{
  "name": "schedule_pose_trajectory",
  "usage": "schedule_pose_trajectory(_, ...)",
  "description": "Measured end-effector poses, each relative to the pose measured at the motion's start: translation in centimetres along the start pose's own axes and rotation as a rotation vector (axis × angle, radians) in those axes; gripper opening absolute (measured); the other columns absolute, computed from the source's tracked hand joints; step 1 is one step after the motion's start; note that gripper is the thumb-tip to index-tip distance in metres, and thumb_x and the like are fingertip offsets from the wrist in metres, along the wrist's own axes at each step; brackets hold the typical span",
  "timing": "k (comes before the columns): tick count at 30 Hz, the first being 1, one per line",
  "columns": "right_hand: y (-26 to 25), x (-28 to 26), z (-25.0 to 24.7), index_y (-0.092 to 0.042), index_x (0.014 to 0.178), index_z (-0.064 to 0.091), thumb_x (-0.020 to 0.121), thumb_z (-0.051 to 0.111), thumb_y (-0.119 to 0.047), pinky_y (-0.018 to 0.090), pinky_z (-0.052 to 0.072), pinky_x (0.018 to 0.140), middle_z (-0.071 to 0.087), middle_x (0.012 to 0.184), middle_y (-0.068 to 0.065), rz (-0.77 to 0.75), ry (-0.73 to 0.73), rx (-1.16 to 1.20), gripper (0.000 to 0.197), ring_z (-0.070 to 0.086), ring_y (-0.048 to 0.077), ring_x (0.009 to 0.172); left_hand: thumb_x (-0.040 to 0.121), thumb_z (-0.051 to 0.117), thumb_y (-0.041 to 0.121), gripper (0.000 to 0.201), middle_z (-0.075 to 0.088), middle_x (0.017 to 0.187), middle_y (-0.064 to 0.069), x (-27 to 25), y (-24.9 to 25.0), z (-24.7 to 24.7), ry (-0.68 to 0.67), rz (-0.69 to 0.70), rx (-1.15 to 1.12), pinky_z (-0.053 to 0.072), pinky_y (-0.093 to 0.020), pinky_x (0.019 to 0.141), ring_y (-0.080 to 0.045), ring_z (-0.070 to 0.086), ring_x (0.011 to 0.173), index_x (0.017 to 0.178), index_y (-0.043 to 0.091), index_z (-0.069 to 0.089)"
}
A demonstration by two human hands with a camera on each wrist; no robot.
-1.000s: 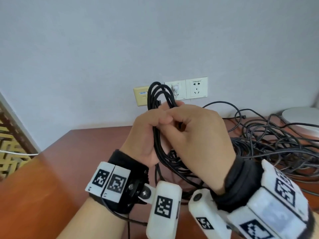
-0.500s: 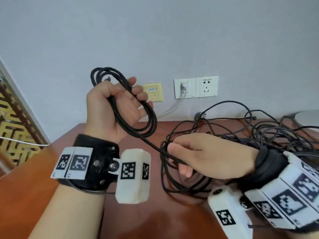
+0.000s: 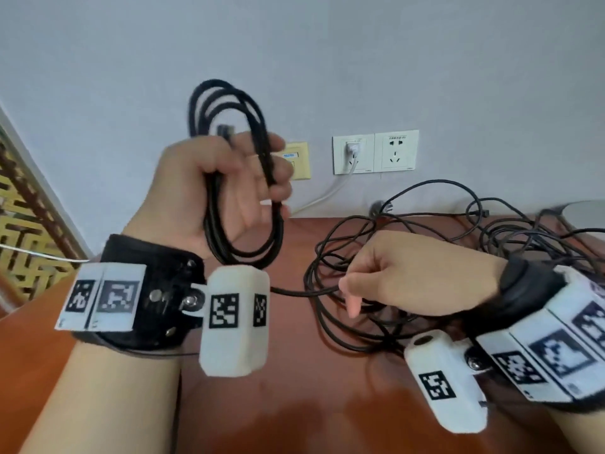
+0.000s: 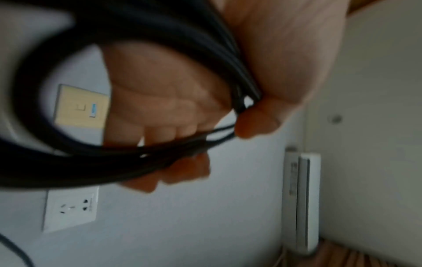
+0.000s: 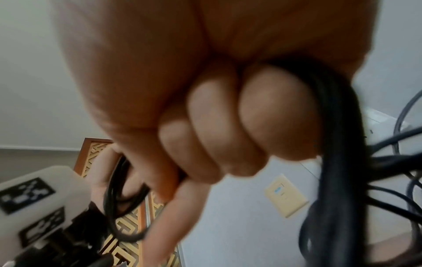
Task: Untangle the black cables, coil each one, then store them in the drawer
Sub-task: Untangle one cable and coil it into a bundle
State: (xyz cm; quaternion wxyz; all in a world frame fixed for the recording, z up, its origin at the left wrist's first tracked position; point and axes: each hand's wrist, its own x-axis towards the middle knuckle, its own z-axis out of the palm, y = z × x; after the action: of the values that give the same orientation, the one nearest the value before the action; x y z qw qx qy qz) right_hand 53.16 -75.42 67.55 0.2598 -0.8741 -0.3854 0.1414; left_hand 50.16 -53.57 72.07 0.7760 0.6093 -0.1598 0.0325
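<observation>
A partly wound coil [image 3: 235, 178] of black cable is held upright in the left hand [image 3: 209, 191], raised above the near left part of the table [image 3: 229, 421]. The coil's long axis runs roughly vertical, with its top loop above the fingers and its bottom loop hanging below the palm. The left hand is closed around the bundled turns; in the left wrist view the strands are seen pinched between thumb and fingers [image 4: 182, 169].

From behind the left wrist, a single free strand [image 3: 304, 292] is led almost horizontally to the right, where it is gripped in the right hand [image 3: 415, 276]. The right hand is closed in a fist on this strand, low over the table; the curled fingers [image 5: 219, 126] are confirmed in the right wrist view.

The remaining tangle [image 3: 458, 244] of black cables lies on the table to the right of and beyond the right hand, spreading toward the far right edge. Whether the gripped strand is clear of it cannot be told. No drawer is in view.

The coming move is judged to turn on one relation: the coil lies up and to the left of the right hand, so the slack should be carried leftward and upward and laid as a further turn along the coil's vertical axis. The right hand is nearer the tangle and is better placed to draw out more slack.
</observation>
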Motion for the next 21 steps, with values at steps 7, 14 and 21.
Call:
schedule_pose_trajectory(7, 0.6, 1.2, -0.8, -0.009, 0.090, 0.058, 0.095, 0.041, -0.017, 0.020, 0.033, 0.038, 0.047, 0.057, 0.001, 0.202, 0.337, 0.398, 0.020, 0.040, 0.013, 0.044, 0.059, 0.045, 0.007, 0.041, 0.071, 0.067, -0.002, 0.6, -2.7, 5.3, -0.017, -0.143, 0.501, 0.042, -0.037, 0.069, -0.015, 0.070, 0.072, 0.098, 0.005, 0.056)
schedule_pose_trajectory(14, -0.5, 1.6, -1.3, -0.011, 0.099, 0.049, 0.090, 0.035, 0.005, 0.031, 0.021, 0.050, 0.056, 0.051, 0.008, 0.131, 0.529, 1.009, 0.023, 0.040, 0.024, 0.057, 0.070, 0.048, 0.022, 0.024, 0.067, 0.075, 0.010, 1.4, -4.7, 5.6, -0.072, -0.106, 0.808, 0.046, -0.033, 0.078, -0.015, 0.069, 0.084, 0.094, 0.023, 0.053)
schedule_pose_trajectory(21, -0.1, 1.9, -1.4, -0.017, 0.102, 0.044, 0.086, 0.037, 0.005, 0.027, 0.027, 0.046, 0.058, 0.055, 0.005, 0.099, 0.565, 1.068, 0.028, 0.037, 0.017, 0.046, 0.070, 0.056, 0.022, 0.017, 0.049, 0.077, 0.000, 2.0, -5.5, 4.3, -0.011, -0.024, 0.805, 0.041, -0.041, 0.072, -0.023, 0.049, 0.074, 0.082, 0.031, 0.048)
